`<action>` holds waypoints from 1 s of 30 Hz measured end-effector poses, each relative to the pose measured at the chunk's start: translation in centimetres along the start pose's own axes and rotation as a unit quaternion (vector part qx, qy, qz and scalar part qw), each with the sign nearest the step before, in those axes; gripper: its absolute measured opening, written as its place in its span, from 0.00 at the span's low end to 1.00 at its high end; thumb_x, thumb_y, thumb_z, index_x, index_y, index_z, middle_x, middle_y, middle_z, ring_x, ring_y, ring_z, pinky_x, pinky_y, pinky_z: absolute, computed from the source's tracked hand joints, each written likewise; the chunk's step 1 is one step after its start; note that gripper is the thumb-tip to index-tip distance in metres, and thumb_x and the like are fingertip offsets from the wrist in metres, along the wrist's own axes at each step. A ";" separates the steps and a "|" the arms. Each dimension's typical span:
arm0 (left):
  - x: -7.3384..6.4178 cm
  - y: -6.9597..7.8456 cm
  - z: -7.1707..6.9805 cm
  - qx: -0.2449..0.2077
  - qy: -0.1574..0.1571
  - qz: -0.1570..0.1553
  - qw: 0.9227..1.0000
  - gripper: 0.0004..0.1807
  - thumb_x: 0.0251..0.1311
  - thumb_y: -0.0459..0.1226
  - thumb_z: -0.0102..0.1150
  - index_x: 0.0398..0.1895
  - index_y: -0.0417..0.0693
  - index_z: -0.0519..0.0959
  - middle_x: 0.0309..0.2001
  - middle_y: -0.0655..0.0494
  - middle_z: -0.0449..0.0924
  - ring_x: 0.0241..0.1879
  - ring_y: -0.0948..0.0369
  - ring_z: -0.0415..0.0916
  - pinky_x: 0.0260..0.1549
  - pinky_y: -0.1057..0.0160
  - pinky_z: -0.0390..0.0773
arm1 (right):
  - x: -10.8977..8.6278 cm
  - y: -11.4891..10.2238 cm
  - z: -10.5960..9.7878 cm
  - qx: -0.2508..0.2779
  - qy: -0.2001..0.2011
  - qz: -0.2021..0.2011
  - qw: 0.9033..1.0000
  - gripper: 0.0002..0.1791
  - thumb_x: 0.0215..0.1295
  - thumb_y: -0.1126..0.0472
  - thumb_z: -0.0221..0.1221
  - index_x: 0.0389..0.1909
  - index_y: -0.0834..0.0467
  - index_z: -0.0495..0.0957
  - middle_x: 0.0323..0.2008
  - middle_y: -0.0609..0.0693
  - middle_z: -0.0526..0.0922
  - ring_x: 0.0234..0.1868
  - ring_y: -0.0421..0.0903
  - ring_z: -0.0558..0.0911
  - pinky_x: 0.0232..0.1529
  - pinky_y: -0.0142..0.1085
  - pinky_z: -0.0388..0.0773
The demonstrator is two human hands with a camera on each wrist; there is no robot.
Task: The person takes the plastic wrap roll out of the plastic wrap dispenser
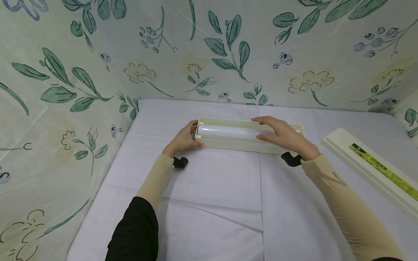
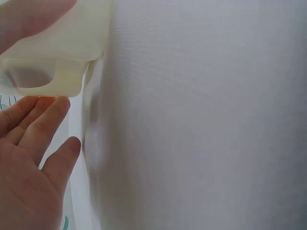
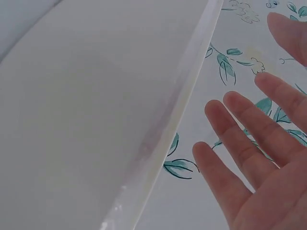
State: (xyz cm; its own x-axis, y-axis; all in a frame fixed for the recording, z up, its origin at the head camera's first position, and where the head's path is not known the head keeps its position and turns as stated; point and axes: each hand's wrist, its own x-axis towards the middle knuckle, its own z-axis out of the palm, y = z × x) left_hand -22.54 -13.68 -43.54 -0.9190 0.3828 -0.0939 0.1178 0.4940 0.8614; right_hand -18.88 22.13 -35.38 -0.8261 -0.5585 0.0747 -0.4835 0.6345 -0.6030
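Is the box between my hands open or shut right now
Open: the head view looks into the box, and the roll shows inside it.

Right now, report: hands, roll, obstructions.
Left hand holding box end. Right hand spread over roll. Roll inside box. Labelled lid aside, right; no obstruction visible.

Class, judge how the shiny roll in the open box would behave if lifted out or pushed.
The roll is cylindrical, so it would probably roll if pushed on the white cloth. Its glossy surface suggests it may be slippery to grip. Inside the box, the long walls would likely keep it from rolling far.
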 end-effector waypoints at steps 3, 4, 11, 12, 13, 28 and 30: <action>0.0 0.0 0.0 0.000 0.000 -0.001 1.000 0.54 0.43 0.31 0.74 0.72 0.42 0.51 0.71 0.45 0.55 0.70 0.52 0.52 0.67 0.53 0.50 | 0.3 0.0 0.2 0.001 -0.004 0.002 1.000 0.31 0.64 0.57 0.62 0.67 0.57 0.66 0.64 0.56 0.69 0.61 0.56 0.68 0.60 0.55 0.63; -0.1 0.1 0.0 0.001 0.000 -0.002 1.000 0.54 0.43 0.31 0.74 0.72 0.42 0.51 0.71 0.44 0.55 0.70 0.52 0.52 0.67 0.53 0.50 | 0.4 -0.1 0.3 0.001 -0.005 0.004 1.000 0.31 0.64 0.57 0.62 0.67 0.57 0.66 0.63 0.56 0.69 0.61 0.55 0.68 0.60 0.55 0.63; -0.1 0.2 0.0 0.001 -0.001 -0.001 1.000 0.54 0.43 0.31 0.75 0.72 0.41 0.51 0.71 0.44 0.55 0.70 0.52 0.52 0.67 0.52 0.50 | 1.1 0.0 0.7 -0.003 -0.017 -0.003 1.000 0.30 0.65 0.56 0.61 0.67 0.58 0.66 0.63 0.57 0.69 0.61 0.56 0.69 0.60 0.55 0.63; 0.0 0.2 0.0 0.000 -0.001 0.000 1.000 0.54 0.43 0.31 0.75 0.72 0.41 0.51 0.71 0.44 0.55 0.70 0.52 0.52 0.67 0.52 0.50 | 1.2 0.0 0.8 -0.004 -0.018 -0.006 1.000 0.30 0.66 0.56 0.60 0.67 0.58 0.66 0.63 0.57 0.70 0.61 0.56 0.69 0.60 0.55 0.63; 0.0 0.2 0.0 0.000 0.000 0.000 1.000 0.54 0.43 0.31 0.75 0.72 0.41 0.51 0.71 0.45 0.55 0.70 0.52 0.52 0.67 0.53 0.50 | 1.3 0.1 0.8 -0.003 -0.020 -0.008 1.000 0.30 0.66 0.57 0.60 0.67 0.58 0.66 0.63 0.58 0.70 0.61 0.56 0.69 0.60 0.55 0.63; -0.2 0.2 0.0 0.001 0.005 -0.003 1.000 0.54 0.41 0.31 0.74 0.72 0.44 0.53 0.71 0.46 0.57 0.70 0.52 0.54 0.67 0.52 0.49 | 3.3 -0.5 2.2 0.014 -0.023 -0.017 0.999 0.29 0.63 0.60 0.63 0.65 0.59 0.69 0.63 0.57 0.70 0.63 0.56 0.68 0.62 0.52 0.62; -0.2 0.2 0.0 0.002 0.005 -0.004 1.000 0.54 0.42 0.32 0.74 0.72 0.44 0.52 0.71 0.46 0.57 0.70 0.52 0.54 0.68 0.52 0.48 | 3.6 -0.6 2.4 0.014 -0.025 -0.019 0.999 0.29 0.63 0.61 0.63 0.64 0.60 0.69 0.63 0.57 0.71 0.63 0.56 0.68 0.62 0.51 0.62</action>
State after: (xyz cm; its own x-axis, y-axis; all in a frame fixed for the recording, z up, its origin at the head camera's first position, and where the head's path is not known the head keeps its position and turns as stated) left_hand -22.30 -13.66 -43.32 -0.9235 0.3715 -0.0957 0.1123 0.5005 0.8584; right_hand -20.88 18.45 -36.70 -0.7911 -0.6088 0.0587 -0.5059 0.5973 -0.6224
